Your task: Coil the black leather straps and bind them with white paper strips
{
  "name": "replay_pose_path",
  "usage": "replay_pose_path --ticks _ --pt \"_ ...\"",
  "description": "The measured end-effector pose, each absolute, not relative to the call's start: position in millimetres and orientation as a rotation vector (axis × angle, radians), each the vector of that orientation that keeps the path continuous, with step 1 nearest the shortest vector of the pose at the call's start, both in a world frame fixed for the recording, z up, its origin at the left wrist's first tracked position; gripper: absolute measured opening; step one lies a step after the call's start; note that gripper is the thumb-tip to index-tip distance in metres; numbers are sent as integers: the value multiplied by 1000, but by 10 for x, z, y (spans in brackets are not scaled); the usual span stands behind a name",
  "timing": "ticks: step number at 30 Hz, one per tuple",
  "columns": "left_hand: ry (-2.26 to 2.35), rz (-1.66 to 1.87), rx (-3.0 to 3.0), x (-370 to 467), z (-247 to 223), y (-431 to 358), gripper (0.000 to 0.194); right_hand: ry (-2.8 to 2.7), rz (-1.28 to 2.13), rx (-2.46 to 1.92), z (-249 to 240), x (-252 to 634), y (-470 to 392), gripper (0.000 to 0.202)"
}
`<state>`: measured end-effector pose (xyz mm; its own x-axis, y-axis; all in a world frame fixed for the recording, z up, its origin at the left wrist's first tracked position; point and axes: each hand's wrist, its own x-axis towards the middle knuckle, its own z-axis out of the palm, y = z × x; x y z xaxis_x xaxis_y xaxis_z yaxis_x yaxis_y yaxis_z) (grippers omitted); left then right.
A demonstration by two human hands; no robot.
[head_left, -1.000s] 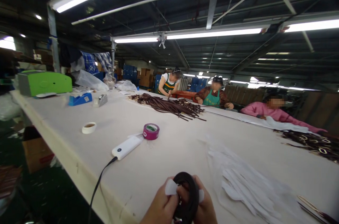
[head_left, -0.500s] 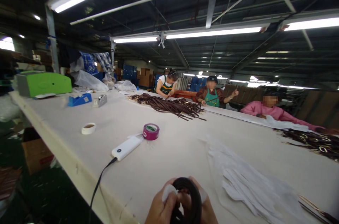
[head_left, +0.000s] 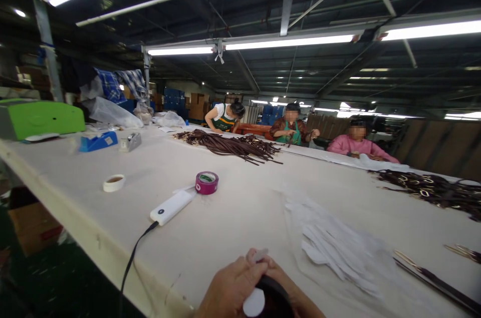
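A dark coiled strap [head_left: 276, 298] is held low at the bottom edge, partly cut off by the frame. My left hand [head_left: 231, 285] has its fingers closed at the coil's upper left side, with a white rounded piece [head_left: 254, 303] below them. My right hand [head_left: 287, 280] wraps the coil's upper right side. Between the fingertips of both hands a small whitish strip [head_left: 260, 255] sticks up. To the right lies a heap of thin white strips [head_left: 334, 258] on the table.
The pale table [head_left: 158, 178] bears a purple tape roll [head_left: 206, 183], a white device [head_left: 173, 207] with a black cable, a white tape ring [head_left: 113, 183], blue [head_left: 98, 141] and grey tape dispensers, and dark strap piles [head_left: 233, 146]. Several people work along the far side.
The coil has tilted and dropped lower, and my hands have come together over its top. The view has turned right, and the person in pink has drawn in an outstretched arm.
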<state>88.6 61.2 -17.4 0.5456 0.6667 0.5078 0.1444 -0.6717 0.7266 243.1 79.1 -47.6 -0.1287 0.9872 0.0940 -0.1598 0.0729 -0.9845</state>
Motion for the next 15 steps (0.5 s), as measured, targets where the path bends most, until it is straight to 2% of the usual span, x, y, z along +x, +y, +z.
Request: replay_pose_path --ticks 3,6,12,15 --pt "666 854 2334 893 -219 646 42 -1099 1589 -978 -376 2466 784 44" --pt "717 740 2463 878 -307 692 41 -1024 1687 -978 -304 2513 820 41" --pt "873 882 2322 900 -424 752 18 -961 1697 -950 -332 2525 891 46" --pt "849 967 2361 911 -485 799 19 -907 1638 -950 -384 2477 894 46"
